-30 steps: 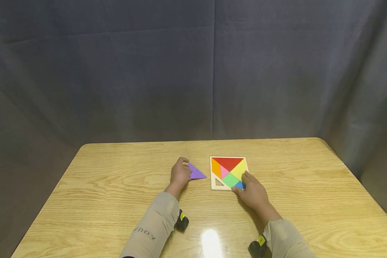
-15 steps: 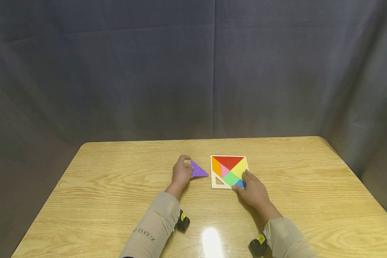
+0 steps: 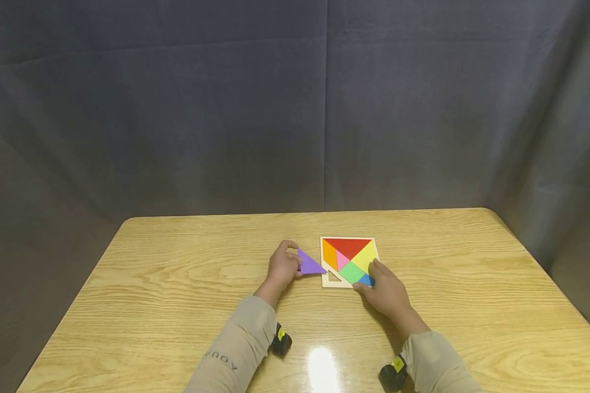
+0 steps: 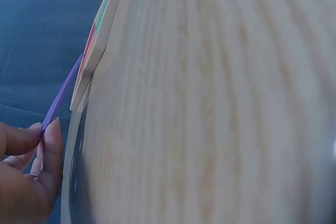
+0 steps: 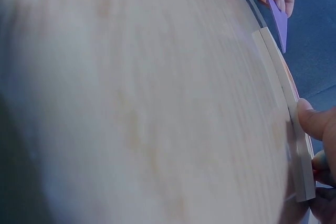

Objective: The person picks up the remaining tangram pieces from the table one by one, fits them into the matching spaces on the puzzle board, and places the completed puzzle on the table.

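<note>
A purple triangle [image 3: 310, 263], a tangram piece, is pinched between the thumb and fingers of my left hand [image 3: 282, 266]. Its pointed tip hangs over the left edge of the square wooden tangram tray [image 3: 331, 284]. In the left wrist view the triangle [image 4: 62, 94] tilts, its tip by the tray's top face. Red, orange, pink, yellow, green and blue pieces lie in the tray, and its near-left corner has a triangular cut-out. My right hand [image 3: 388, 290] grips the tray's near-right corner, thumb [image 5: 311, 119] on the front edge. It partly covers the blue and yellow pieces.
The tray lies on a light wooden table [image 3: 177, 273] with rounded far corners. A dark grey curtain [image 3: 226, 109] hangs behind it and at both sides. Black wrist cameras [image 3: 281, 343] sit below both sleeves.
My left hand has moved right with the purple triangle, from a gap beside the tray until its tip overlaps the tray's left edge. My right hand and the tray have stayed in place.
</note>
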Demonstrator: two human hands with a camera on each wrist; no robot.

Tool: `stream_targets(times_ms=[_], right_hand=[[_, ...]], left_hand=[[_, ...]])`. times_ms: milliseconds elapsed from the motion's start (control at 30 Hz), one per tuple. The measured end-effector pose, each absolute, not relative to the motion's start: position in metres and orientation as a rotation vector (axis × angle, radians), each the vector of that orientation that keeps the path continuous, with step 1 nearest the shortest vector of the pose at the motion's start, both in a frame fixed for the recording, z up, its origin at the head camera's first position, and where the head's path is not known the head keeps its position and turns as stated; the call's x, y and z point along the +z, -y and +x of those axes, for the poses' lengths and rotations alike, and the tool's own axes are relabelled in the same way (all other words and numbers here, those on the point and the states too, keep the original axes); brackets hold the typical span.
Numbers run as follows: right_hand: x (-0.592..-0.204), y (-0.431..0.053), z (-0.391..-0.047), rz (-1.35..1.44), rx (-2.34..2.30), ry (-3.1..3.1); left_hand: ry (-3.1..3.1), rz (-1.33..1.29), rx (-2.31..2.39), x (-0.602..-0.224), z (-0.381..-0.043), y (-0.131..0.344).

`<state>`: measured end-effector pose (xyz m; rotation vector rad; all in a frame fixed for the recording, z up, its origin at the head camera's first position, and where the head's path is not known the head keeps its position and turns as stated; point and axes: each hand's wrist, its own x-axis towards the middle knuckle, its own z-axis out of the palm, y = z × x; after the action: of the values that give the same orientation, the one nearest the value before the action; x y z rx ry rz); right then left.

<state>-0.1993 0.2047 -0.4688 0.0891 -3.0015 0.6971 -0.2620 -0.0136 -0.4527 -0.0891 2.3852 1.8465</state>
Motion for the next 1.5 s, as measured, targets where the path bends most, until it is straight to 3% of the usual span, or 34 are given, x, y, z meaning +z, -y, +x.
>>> stream_targets(times_ms=[1500], right_hand=[[-0.471, -0.205, -0.2, 0.09, 0.704, 2.986]], left_hand=[[-2.423, 0.105, 1.728, -0.459, -0.255, -0.013]])
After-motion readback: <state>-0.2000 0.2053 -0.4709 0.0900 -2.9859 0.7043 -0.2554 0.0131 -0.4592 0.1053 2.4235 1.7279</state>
